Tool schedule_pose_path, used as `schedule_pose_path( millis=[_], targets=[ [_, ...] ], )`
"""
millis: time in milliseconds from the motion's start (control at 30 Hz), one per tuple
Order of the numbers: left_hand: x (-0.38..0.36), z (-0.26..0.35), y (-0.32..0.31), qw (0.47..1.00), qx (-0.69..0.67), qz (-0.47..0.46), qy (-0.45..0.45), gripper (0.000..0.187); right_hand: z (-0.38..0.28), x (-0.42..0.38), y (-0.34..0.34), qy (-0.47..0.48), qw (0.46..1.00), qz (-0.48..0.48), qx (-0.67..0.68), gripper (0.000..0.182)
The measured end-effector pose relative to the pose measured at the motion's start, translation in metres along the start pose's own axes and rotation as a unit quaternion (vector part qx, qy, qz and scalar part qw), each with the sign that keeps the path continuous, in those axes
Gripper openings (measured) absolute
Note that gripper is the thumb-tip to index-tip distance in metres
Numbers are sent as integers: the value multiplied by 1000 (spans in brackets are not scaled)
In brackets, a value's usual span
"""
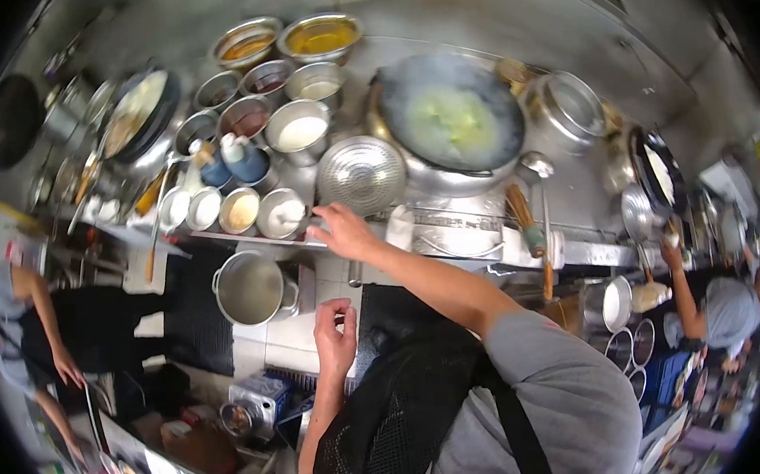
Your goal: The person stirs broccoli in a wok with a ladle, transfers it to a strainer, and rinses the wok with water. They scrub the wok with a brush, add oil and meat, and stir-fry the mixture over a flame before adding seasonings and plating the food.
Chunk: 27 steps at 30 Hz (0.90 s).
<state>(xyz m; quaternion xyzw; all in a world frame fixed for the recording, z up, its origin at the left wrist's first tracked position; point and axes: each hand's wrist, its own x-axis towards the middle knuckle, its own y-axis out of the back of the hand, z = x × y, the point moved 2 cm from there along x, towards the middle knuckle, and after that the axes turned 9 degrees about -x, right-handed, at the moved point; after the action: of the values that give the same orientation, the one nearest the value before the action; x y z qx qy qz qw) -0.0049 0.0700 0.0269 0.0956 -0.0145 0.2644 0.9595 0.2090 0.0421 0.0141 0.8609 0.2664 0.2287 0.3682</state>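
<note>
My right hand [343,231] reaches over the front edge of the counter, its fingers apart and holding nothing. It is just below a perforated metal strainer [361,172] and to the right of a small bowl of white powder [282,216]. My left hand [336,335] hovers lower, in front of my body, its fingers curled in with nothing visible in them. A large metal pot [250,287] stands to its upper left. Beyond my right hand, a steaming wok [399,134] holds pale green food [456,122].
Sauce containers [299,128] crowd the counter at the left. A ladle [543,199] and a bamboo brush [524,218] lie right of the wok. One co-worker [33,314] stands at the far left, another person [724,310] at the right by a second wok [657,169].
</note>
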Motion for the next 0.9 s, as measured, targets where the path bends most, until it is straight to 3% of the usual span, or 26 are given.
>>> schedule_pose_path(
  millis=[133,267,300,333,367,400,433,467,500,567,633,700,800,900],
  targets=[
    [23,-10,-55,981,21,-194,9,21,51,-80,85,-23,992,117,-35,38],
    [60,-76,-111,980,91,-163,-71,43,150,-202,171,-199,930,254,-175,29],
    [73,-99,-119,957,214,-149,-125,53,179,-235,183,-234,907,288,-198,29],
    [88,-92,-127,958,223,-173,-53,57,207,-266,189,-319,875,272,-242,36],
    [101,-108,-134,953,247,-170,-37,60,225,-295,200,-399,836,254,-277,45],
    [113,-121,-141,969,185,-163,-15,63,228,-317,213,-478,822,194,-239,54],
    [124,-142,-144,958,238,-151,-48,62,233,-336,219,-514,809,151,-241,56],
    [123,-106,-151,954,240,-177,-37,62,241,-350,218,-543,799,104,-238,58],
    [135,-124,-155,951,243,-180,60,60,253,-361,212,-547,804,81,-217,60],
    [155,-164,-157,945,265,-187,41,62,269,-371,201,-543,816,29,-194,67],
    [156,-152,-168,937,283,-203,30,61,283,-372,199,-546,828,66,-109,70],
    [147,-137,-173,951,128,-228,166,60,302,-371,197,-541,835,88,-52,71],
    [152,-141,-181,950,170,-200,166,58,321,-367,203,-535,829,159,-16,65],
    [146,-115,-194,943,253,-171,133,56,324,-372,231,-496,843,206,28,39]
  ],
)
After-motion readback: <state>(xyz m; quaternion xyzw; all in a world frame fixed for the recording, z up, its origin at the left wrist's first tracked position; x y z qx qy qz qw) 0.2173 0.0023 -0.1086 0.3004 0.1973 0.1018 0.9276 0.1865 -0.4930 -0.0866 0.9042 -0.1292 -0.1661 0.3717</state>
